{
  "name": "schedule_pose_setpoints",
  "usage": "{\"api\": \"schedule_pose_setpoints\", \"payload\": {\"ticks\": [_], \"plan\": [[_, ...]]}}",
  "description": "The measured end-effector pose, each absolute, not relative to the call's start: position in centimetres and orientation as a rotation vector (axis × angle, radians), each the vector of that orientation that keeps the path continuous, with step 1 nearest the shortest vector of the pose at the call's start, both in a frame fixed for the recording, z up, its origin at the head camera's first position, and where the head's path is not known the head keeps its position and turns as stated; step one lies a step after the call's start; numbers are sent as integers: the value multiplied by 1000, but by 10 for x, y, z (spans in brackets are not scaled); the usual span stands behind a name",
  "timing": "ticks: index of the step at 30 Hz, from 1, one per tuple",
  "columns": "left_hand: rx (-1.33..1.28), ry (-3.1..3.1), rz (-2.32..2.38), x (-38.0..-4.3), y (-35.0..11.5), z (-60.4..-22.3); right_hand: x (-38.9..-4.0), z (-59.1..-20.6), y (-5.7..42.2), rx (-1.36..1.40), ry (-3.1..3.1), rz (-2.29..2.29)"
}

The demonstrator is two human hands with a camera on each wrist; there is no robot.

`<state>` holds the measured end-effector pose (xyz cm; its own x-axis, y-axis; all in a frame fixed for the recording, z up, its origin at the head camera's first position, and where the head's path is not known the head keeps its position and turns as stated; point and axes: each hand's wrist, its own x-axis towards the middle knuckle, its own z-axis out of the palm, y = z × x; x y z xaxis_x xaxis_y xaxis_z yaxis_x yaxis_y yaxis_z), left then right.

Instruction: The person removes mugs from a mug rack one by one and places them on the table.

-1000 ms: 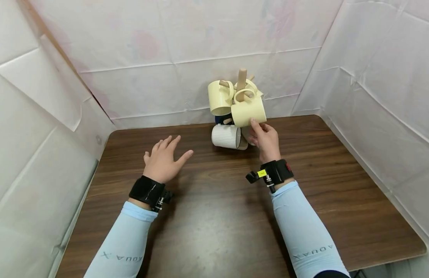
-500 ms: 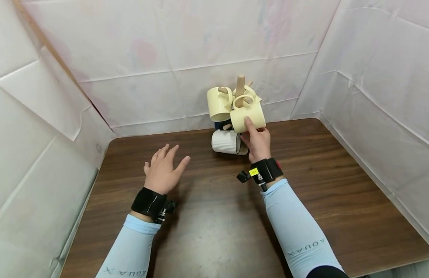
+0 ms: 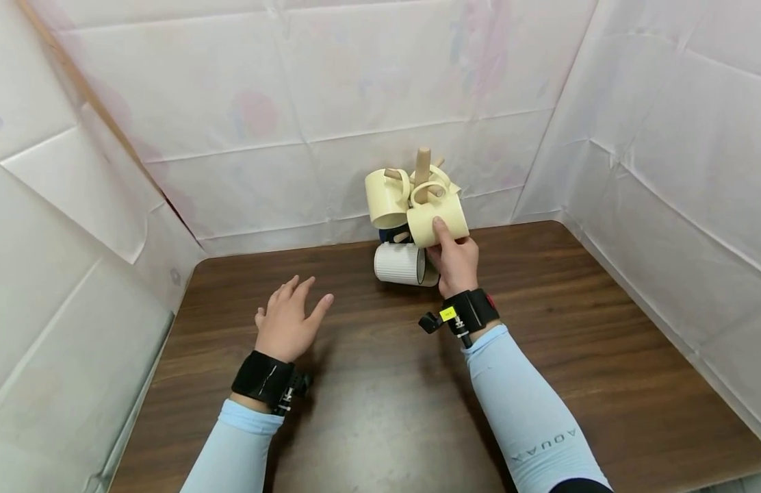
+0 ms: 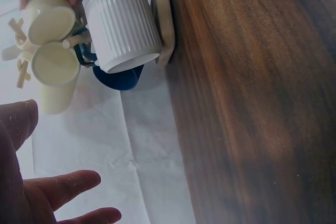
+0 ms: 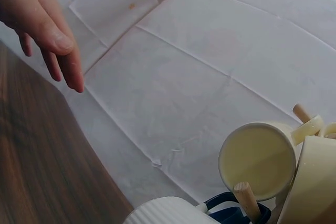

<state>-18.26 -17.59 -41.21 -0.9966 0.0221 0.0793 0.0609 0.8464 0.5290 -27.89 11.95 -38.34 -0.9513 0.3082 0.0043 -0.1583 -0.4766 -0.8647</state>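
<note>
In my head view, the front yellow mug [image 3: 454, 218] hangs just right of centre, its handle up by the post of the wooden rack [image 3: 422, 171], right at my right hand [image 3: 459, 266]. Those fingers pinch it, thumb laid on its side, the others partly hidden. My left hand [image 3: 288, 326], left of centre above the desk [image 3: 368, 411], has its fingers spread, gripping nothing. A second ago the right thumb met only the mug's lower edge; now it reaches further up.
</note>
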Motion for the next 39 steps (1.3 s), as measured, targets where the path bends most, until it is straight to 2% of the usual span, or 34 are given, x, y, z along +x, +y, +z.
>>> {"api": "schedule_pose_setpoints", "payload": {"ticks": [14,23,31,39], "plan": [[-91,-2835,-909,-182,-180,-421,-275,-384,123,-72,-1431,2442],[-187,-2596,-1158,-184,-179,-420,-265,-385,130,-19,-1439,2455],[-156,-2450,-1380,-186,-171,-414,-258,-385,149,151,-1556,2443],[-283,-2267,-1675,-192,-164,-403,-259,-382,158,374,-1841,2414]]}}
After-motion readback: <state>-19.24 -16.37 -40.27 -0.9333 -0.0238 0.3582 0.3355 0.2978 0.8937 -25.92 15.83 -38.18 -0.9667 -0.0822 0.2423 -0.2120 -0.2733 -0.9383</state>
